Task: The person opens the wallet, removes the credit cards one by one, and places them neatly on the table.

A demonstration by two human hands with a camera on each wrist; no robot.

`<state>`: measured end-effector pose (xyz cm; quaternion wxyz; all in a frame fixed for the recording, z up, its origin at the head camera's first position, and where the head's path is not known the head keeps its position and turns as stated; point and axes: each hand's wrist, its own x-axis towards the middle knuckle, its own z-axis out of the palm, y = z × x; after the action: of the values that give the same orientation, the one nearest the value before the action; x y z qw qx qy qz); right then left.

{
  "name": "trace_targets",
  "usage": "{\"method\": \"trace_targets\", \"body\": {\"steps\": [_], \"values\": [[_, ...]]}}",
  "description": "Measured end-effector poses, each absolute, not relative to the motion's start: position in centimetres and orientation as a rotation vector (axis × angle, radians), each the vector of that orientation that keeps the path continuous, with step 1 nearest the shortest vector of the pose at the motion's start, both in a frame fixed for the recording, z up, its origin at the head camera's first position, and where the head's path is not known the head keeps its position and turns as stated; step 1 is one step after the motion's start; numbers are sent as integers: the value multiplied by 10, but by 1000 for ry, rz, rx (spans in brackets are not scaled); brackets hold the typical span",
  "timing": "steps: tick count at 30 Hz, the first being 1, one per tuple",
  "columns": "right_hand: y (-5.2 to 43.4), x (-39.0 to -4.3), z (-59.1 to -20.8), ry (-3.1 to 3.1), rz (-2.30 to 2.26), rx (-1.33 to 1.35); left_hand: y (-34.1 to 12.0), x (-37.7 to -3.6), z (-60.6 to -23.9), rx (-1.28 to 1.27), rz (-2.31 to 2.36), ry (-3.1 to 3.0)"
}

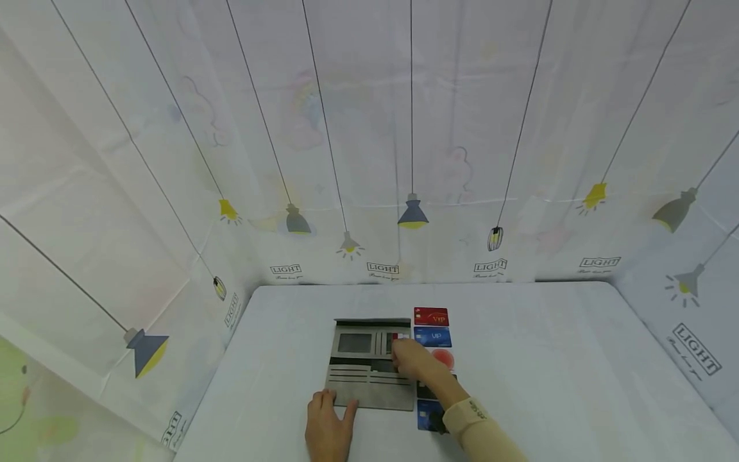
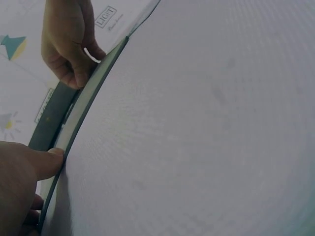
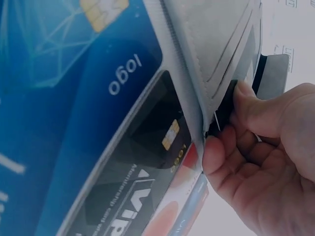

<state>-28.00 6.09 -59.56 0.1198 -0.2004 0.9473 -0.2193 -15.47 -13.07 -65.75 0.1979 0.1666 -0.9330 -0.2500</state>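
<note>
A grey wallet (image 1: 369,393) lies unfolded, with card slots on both halves and a clear window (image 1: 355,343) on the far half. Fingertips of my left hand (image 1: 329,427) rest on its near left corner, the thumb (image 2: 55,156) at the near edge. My right hand (image 1: 412,359) is over the wallet's right side by the fold. Its thumb and fingers pinch a dark card-like piece (image 3: 226,104) beside the near half's slots; most of it is hidden. Just beyond the right hand, a red and white piece (image 1: 398,336) shows in a far-half slot.
Right of the wallet runs a column of cards: a red VIP card (image 1: 431,316), a blue VIP card (image 1: 433,337), a white card with a red circle (image 1: 443,358), a black VIP card (image 3: 147,172) and a blue card (image 3: 74,98). Lamp-print cloth (image 1: 369,160) surrounds the white table (image 1: 543,359).
</note>
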Motion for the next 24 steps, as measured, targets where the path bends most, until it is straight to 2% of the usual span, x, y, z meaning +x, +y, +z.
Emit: {"method": "trace_targets", "body": {"steps": [14, 24], "values": [[62, -280, -596, 2883, -565, -631, -129, -154, -655, 475, -704, -2619], [62, -278, -586, 2866, -475, -550, -129, -155, -654, 496, -709, -2639]]}}
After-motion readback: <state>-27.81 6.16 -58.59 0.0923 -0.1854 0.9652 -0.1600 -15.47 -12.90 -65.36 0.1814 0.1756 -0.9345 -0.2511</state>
